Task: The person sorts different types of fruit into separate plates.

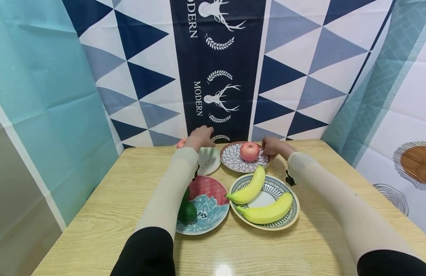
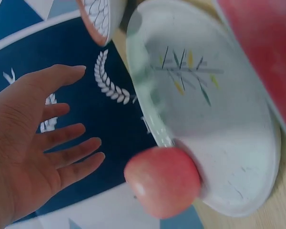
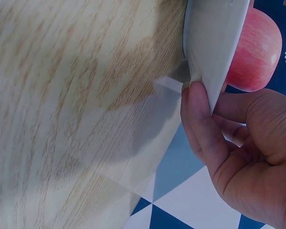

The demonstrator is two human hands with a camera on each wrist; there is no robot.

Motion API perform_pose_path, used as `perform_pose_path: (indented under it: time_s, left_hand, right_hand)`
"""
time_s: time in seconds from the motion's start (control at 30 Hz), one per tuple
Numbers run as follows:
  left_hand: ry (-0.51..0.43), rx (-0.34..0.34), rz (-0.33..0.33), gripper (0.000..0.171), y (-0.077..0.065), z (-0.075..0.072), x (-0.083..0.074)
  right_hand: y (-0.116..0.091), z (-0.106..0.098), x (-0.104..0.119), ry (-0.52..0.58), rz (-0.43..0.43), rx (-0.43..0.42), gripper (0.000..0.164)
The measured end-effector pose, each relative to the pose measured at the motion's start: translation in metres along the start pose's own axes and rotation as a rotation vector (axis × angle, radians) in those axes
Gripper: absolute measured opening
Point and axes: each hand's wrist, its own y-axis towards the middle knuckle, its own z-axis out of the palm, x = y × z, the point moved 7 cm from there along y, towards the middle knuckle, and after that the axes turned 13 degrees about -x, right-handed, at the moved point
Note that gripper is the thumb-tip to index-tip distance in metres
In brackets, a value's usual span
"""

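Observation:
My right hand [image 1: 273,146] pinches the right rim of a petal-patterned plate [image 1: 230,158], thumb above and fingers below. In the right wrist view, the pale underside of this plate [image 3: 212,43] shows, tilted up off the wood. A red apple [image 1: 249,151] sits on it, close to the thumb. My left hand [image 2: 43,138] is held in the air with fingers spread and nothing in them. Near it lies a pale green plate with a branch design [image 2: 205,114], bearing another red apple [image 2: 163,181] at its edge. My left arm partly covers that plate in the head view.
Nearer me, a pink and blue flower plate [image 1: 207,191] holds a dark green item [image 1: 187,212], partly hidden by my left sleeve. Beside it, a patterned plate [image 1: 291,218] carries two bananas [image 1: 266,210]. A patterned cloth [image 1: 223,73] hangs behind the wooden table [image 1: 137,184].

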Motion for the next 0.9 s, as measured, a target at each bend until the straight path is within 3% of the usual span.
perform_pose_path:
  time_s: [0.23, 0.43, 0.73, 0.9]
  left_hand:
    - [-0.033, 0.002, -0.064, 0.07, -0.007, -0.003, 0.036]
    - [-0.051, 0.005, -0.105, 0.074, -0.008, 0.002, 0.06]
    - [-0.056, 0.033, -0.146, 0.068, -0.01, 0.02, 0.082]
    - [-0.08, 0.01, -0.147, 0.064, -0.016, 0.019, 0.087]
  right_hand:
    - [-0.003, 0.007, 0.0, -0.005, -0.004, 0.007, 0.026]
    - [-0.002, 0.009, -0.003, -0.016, 0.002, 0.018, 0.024]
    - [0.001, 0.007, -0.004, -0.022, 0.015, 0.017, 0.024]
    - [0.002, 0.003, -0.001, -0.031, 0.012, -0.003, 0.023]
